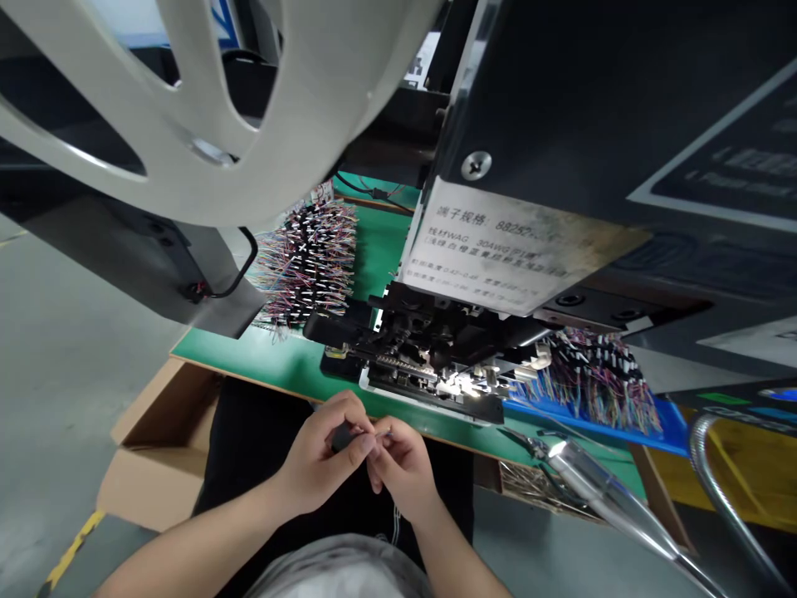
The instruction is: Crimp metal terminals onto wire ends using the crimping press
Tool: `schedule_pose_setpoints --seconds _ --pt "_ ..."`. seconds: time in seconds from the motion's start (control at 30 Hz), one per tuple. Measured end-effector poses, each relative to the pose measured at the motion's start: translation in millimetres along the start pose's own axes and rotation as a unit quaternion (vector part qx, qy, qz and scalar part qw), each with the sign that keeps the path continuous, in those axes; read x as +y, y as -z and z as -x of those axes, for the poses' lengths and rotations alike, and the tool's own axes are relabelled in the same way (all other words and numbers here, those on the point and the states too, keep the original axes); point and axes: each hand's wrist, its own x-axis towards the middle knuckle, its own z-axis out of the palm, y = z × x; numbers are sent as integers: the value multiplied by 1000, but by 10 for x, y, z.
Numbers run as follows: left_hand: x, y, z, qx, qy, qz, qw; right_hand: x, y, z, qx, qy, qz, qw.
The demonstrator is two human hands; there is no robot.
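Observation:
My left hand (327, 457) and my right hand (402, 465) meet fingertip to fingertip in front of the green table's near edge, above my lap. Both are closed in a pinch. Whatever lies between the fingertips is too small to name. A thin pale wire (397, 525) hangs below my right hand. Just beyond my hands stands the black crimping mechanism (436, 357) of a machine, its working spot brightly lit.
Bundled wires (311, 266) lie at the back left on the green table (280, 365); more wires (601, 382) fill a blue tray (672, 428) at right. A metal lamp arm (591, 482) reaches in at right. Overhead hangs a large white reel (330, 100). Cardboard box (153, 486) at lower left.

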Motion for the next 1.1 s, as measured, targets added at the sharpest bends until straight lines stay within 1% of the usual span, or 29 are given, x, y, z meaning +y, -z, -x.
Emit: schedule_pose_setpoints --seconds 0.07,0.17,0.3,0.37,0.4,0.5,0.6,0.67,0.7,0.77,0.83,0.93,1.0,1.1 --pt "-4 18 -4 -1 -8 3 1000 -34 -22 1 3 7 -4 1000" --pt "76 96 -41 -39 -16 -35 998 -74 -59 24 16 15 -11 1000" --pt "303 206 -100 -111 -11 -163 980 -114 -127 42 31 38 -35 998" --pt "411 214 -110 -124 -16 -228 966 -129 -163 36 38 55 -46 997" --pt "452 204 -109 -121 -23 -256 959 -136 -179 31 41 61 -49 996" --pt "504 129 -97 -92 -80 -312 942 -161 -207 30 48 83 -54 994" --pt "463 25 -83 -53 -189 -320 927 -202 -196 67 49 120 -64 989" --pt "419 -50 -78 -46 -256 -312 914 -234 -173 113 56 142 -70 986" --pt "400 -89 -77 -48 -279 -309 908 -249 -159 140 64 151 -73 984" --pt "378 -173 -80 -55 -298 -304 903 -275 -129 193 88 165 -79 979" --pt "375 -257 -91 -62 -294 -288 909 -301 -88 237 111 176 -90 974" --pt "393 -368 -138 -96 -248 -224 938 -364 19 278 136 166 -114 970" --pt "402 -427 -197 -124 -196 -173 957 -431 123 291 138 133 -118 974" --pt "360 -500 -320 -154 -91 -112 977 -556 287 296 125 75 -110 983"
